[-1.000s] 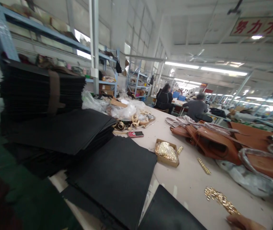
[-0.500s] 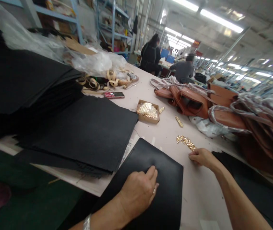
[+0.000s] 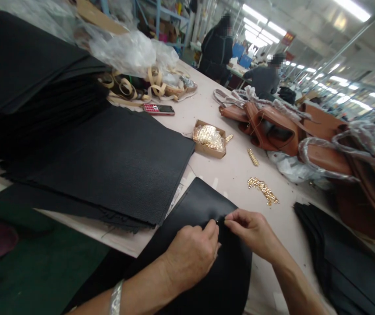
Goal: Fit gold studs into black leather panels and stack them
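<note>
A black leather panel (image 3: 190,205) lies at the table's near edge, its right side bent. Over its middle my left hand (image 3: 194,249) is closed, thumb and forefinger pinching at the panel where a tiny shiny spot shows. My right hand (image 3: 253,227) meets it from the right, fingertips pinched together beside the left ones; whatever is between them is too small to make out. Beyond the right hand lies a loose pile of small gold metal pieces (image 3: 263,190). Farther back are a short row of gold pieces (image 3: 253,157) and a small cardboard box (image 3: 210,151) filled with more.
Stacked black leather sheets (image 3: 115,162) cover the left side. More black panels (image 3: 345,262) lie at right, below brown bags (image 3: 325,162) with plastic-wrapped handles. A red phone (image 3: 158,109), tan strips (image 3: 128,89) and plastic film (image 3: 128,48) sit farther back. Two people work beyond the table.
My right hand has left the gold pile and come left to the panel's middle, beside my left hand. The left hand keeps its pinch. The panel's right edge has bent, and the view has tilted down.
</note>
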Tool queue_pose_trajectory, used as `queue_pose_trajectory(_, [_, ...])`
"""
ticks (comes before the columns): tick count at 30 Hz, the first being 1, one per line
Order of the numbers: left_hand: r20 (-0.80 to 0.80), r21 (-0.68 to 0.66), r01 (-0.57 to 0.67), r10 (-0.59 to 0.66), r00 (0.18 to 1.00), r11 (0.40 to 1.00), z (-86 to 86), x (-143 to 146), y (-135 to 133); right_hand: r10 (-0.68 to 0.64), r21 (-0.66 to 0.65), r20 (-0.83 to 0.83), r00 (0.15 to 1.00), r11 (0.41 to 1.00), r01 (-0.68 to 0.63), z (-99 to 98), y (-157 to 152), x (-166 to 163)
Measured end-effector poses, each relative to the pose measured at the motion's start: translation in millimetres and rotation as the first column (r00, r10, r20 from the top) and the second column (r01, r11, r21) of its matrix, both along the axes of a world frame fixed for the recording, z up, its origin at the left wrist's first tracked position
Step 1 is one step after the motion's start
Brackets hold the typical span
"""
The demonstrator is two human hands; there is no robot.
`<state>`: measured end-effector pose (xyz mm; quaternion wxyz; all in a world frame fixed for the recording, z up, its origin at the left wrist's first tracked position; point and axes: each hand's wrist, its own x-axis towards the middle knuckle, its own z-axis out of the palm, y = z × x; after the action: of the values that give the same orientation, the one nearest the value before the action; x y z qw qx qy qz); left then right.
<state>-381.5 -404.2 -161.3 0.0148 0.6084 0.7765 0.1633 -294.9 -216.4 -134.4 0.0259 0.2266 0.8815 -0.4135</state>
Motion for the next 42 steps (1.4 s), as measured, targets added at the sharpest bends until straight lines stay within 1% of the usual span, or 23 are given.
queue_pose_trajectory(3, [0.0, 0.008, 0.006, -0.006, 1.0, 1.0, -1.8, -1, 1, 0.068, 0.082, 0.035, 0.997, 0.994, -0.071, -1.2, -10, -7])
queue_pose_trajectory(9, [0.004, 0.029, 0.007, -0.007, 1.0, 1.0, -6.1, 1, -1, 0.117, 0.11, 0.097, 0.988, 0.986, -0.127, 3.9, -8, -17])
queue_pose_trajectory(16, [0.019, 0.039, -0.002, 0.002, 1.0, 0.999, -4.9, 1, 0, 0.151, 0.053, 0.155, 0.976, 0.986, -0.161, 8.6, -5, -23])
queue_pose_trajectory(19, [0.02, 0.066, 0.001, -0.002, 1.0, 0.998, -4.6, 0, -1, 0.165, 0.036, 0.17, 0.972, 0.984, -0.174, 9.4, -4, -26])
queue_pose_trajectory(25, [0.002, 0.108, -0.01, 0.01, 1.0, 0.994, -7.0, 0, -1, 0.125, -0.016, 0.264, 0.956, 0.992, -0.125, 9.2, -3, -34])
queue_pose_trajectory(28, [-0.007, 0.122, -0.009, 0.01, 1.0, 0.992, -7.7, 1, 0, 0.101, -0.021, 0.304, 0.947, 0.995, -0.1, 7.4, -1, -39])
queue_pose_trajectory(32, [0.016, 0.118, -0.017, 0.015, 1.0, 0.993, -7.6, 0, 1, 0.077, 0.015, 0.372, 0.925, 0.996, -0.089, 9.2, 0, -47])
queue_pose_trajectory(36, [0.046, 0.104, -0.01, 0.005, 0.999, 0.995, -9.2, 0, 1, 0.055, 0.115, 0.445, 0.894, 0.986, -0.118, 17.2, -4, -58])
queue_pose_trajectory(39, [0.085, 0.047, -0.001, -0.003, 0.996, 0.999, -10.5, -2, 1, 0.038, 0.146, 0.426, 0.904, 0.983, -0.11, 17.5, -7, -59])
queue_pose_trajectory(42, [0.113, -0.003, 0.013, -0.013, 0.994, 1.0, -7.8, -4, 2, 0.004, 0.15, 0.291, 0.957, 0.988, -0.049, 13.2, -13, -46])
